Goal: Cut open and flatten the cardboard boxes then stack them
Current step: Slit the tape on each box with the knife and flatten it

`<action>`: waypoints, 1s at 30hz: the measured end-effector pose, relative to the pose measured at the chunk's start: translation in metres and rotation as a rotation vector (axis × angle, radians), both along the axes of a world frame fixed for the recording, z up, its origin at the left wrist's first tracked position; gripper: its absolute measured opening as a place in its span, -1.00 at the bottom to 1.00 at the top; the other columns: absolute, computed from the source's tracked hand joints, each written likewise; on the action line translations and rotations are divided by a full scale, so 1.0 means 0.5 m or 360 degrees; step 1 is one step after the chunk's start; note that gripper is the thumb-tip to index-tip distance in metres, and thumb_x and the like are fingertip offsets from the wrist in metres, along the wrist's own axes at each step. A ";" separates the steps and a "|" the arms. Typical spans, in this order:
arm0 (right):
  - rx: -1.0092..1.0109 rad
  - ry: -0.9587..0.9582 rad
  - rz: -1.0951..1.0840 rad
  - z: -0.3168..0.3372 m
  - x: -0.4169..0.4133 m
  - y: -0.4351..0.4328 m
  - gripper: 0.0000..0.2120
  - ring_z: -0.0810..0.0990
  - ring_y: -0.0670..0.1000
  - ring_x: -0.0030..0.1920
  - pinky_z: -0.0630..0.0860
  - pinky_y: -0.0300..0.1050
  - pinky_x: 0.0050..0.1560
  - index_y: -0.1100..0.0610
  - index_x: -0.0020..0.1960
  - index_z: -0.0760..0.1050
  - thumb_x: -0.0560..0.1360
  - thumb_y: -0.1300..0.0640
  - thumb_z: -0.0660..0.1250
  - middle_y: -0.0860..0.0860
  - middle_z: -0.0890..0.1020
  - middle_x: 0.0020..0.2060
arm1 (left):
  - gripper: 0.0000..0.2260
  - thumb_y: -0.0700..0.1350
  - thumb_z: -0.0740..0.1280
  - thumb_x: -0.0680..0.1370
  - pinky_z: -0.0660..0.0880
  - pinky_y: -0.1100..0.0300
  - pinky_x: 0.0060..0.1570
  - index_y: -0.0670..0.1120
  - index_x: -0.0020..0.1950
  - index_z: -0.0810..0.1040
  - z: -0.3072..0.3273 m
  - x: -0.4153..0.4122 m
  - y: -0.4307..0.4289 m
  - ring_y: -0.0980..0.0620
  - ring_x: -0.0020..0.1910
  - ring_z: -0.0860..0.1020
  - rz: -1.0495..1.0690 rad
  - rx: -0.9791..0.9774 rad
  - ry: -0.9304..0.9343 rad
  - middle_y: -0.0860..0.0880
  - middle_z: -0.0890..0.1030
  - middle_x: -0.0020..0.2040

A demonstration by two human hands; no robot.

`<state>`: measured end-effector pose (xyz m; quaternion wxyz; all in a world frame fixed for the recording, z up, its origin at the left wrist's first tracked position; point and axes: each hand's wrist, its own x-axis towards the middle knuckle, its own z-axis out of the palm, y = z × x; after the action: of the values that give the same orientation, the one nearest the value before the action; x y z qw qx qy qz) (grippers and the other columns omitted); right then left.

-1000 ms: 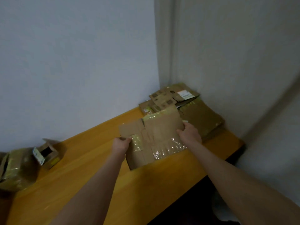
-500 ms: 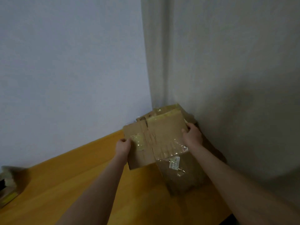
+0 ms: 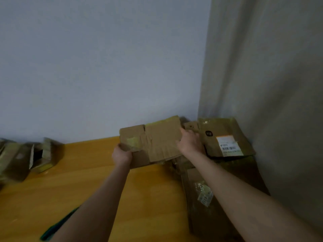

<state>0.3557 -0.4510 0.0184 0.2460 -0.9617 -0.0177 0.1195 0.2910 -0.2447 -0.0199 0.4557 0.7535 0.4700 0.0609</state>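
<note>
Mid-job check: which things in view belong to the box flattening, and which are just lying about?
Job: flattened box, held by left hand and right hand; stack of flattened boxes by the corner; unflattened boxes at left.
Lying about: dark green object on the table, too blurred to identify.

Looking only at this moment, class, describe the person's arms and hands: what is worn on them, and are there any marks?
Both the left arm and right arm are bare as far as the picture shows, with no sleeve. The left hand and right hand wear no gloves. No watch, band, ring or mark shows, though the picture is too soft for small ones.
</note>
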 end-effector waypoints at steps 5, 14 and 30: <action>-0.0196 0.0025 0.0339 -0.037 -0.013 0.045 -0.44 -0.05 0.17 0.54 0.18 0.14 0.46 -0.02 0.54 0.14 0.58 0.09 0.24 0.07 0.10 0.53 | -0.56 -0.34 0.20 0.58 0.46 -0.02 0.13 -0.19 0.46 0.32 -0.029 -0.009 0.001 -0.27 0.26 0.45 -0.0180 -0.0010 0.0157 -0.26 0.46 0.32; -0.0531 -0.0031 0.0660 -0.059 -0.076 0.111 -0.37 -0.21 0.25 0.53 -0.18 0.18 0.51 -0.01 0.55 0.05 0.56 0.08 0.24 0.13 -0.06 0.56 | -0.42 -0.21 0.27 0.59 0.38 -0.06 0.34 -0.09 0.57 0.11 -0.025 -0.080 -0.013 -0.14 0.50 0.19 -0.0862 0.0490 0.0584 -0.13 0.06 0.57; -0.0267 -0.0123 0.0764 -0.042 -0.341 0.651 -0.54 -0.14 0.21 0.54 -0.01 0.06 0.50 0.08 0.45 0.25 0.57 0.13 0.20 0.14 0.06 0.52 | -0.44 -0.15 0.27 0.60 0.33 -0.01 0.37 -0.10 0.55 0.13 0.012 -0.347 0.451 -0.13 0.51 0.17 -0.1045 0.0881 0.0640 -0.17 0.02 0.57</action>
<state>0.1850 -0.1253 -0.0026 0.1290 -0.9508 -0.2450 0.1387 0.1174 -0.0191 -0.0138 0.1328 0.9522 0.2518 -0.1106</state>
